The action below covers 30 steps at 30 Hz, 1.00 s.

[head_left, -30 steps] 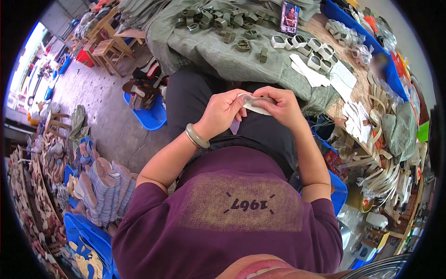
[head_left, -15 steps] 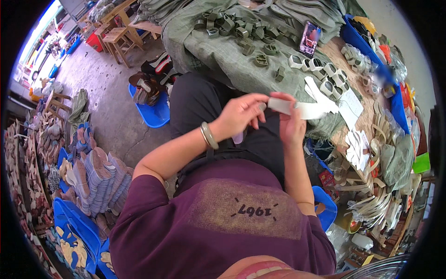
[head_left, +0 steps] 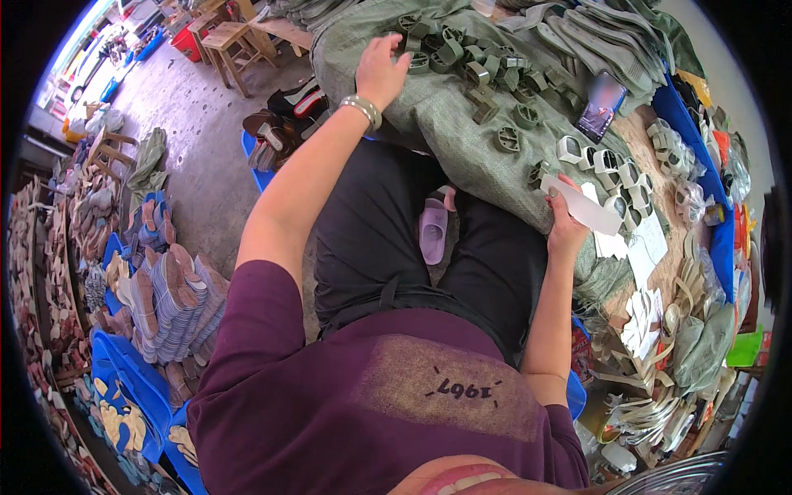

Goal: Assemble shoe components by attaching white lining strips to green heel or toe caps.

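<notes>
My left hand [head_left: 384, 70], a bangle on its wrist, reaches over the far left of the cloth-covered table. Its fingers are apart and come close to a heap of olive-green band loops [head_left: 447, 53]; nothing shows in its grasp. My right hand [head_left: 568, 227] pinches a flat white strip [head_left: 587, 208] between thumb and fingers at the table's near edge. Just beyond the strip stand several white band loops [head_left: 608, 167] in rows. White paper pieces [head_left: 648, 247] lie partly under and beside the right hand.
Green woven cloth [head_left: 462, 169] covers much of the table. A phone [head_left: 601, 108] leans beside stacked grey soles [head_left: 606, 45]. At the right are a long blue bin [head_left: 701, 157] and curved strips [head_left: 660, 408]. Bundled soles [head_left: 169, 305] and blue baskets [head_left: 132, 379] stand at left.
My left hand has let go of the white strip and swung far left to the olive-green loops. My right hand keeps the strip, now lower and further right. The view has shifted.
</notes>
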Tool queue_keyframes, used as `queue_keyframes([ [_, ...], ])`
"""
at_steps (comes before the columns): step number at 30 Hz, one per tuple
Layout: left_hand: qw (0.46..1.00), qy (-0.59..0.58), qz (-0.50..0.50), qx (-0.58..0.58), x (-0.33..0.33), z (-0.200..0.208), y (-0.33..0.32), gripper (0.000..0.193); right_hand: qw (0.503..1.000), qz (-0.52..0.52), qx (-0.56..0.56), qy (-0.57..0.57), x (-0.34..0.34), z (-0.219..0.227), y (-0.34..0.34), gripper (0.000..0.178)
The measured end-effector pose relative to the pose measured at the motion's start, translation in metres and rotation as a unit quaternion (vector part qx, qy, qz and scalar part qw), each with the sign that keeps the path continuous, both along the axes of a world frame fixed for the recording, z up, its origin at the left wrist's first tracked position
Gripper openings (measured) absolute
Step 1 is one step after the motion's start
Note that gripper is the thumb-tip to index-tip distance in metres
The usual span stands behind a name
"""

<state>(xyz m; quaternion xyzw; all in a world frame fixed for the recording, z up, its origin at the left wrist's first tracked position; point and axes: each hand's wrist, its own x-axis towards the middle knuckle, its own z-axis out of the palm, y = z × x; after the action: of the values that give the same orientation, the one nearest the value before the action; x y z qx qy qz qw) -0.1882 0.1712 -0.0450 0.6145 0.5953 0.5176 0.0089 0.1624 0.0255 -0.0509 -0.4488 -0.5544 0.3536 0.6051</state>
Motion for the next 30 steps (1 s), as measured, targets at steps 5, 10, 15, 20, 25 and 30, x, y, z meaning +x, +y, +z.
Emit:
queue_keyframes([
  [5, 0.993, 0.103, 0.054, 0.029, 0.016, 0.023, 0.043, 0.053, 0.999, 0.011, -0.044, 0.023, 0.009, -0.004, 0.002, 0.023],
  [10, 0.992, 0.071, 0.033, -0.099, -0.014, 0.028, 0.082, 0.039, 0.994, 0.064, -0.023, 0.082, 0.002, -0.007, 0.007, 0.022],
  [15, 0.797, -0.527, -0.278, -0.100, -0.023, 0.042, 0.073, 0.022, 0.995, 0.047, -0.041, 0.076, 0.006, -0.001, 0.004, 0.021],
  [20, 0.736, -0.538, -0.392, -0.125, 0.001, 0.044, -0.011, 0.035, 0.990, 0.021, -0.072, 0.119, 0.006, 0.002, -0.002, 0.022],
  [25, 0.563, -0.680, -0.412, -0.226, 0.091, 0.042, -0.122, 0.038, 0.944, 0.181, -0.043, 0.272, -0.023, 0.023, -0.031, 0.018],
  [30, 0.508, -0.683, -0.458, -0.257, 0.156, 0.030, -0.175, 0.038, 0.933, 0.245, -0.081, 0.251, -0.044, 0.035, -0.029, 0.016],
])
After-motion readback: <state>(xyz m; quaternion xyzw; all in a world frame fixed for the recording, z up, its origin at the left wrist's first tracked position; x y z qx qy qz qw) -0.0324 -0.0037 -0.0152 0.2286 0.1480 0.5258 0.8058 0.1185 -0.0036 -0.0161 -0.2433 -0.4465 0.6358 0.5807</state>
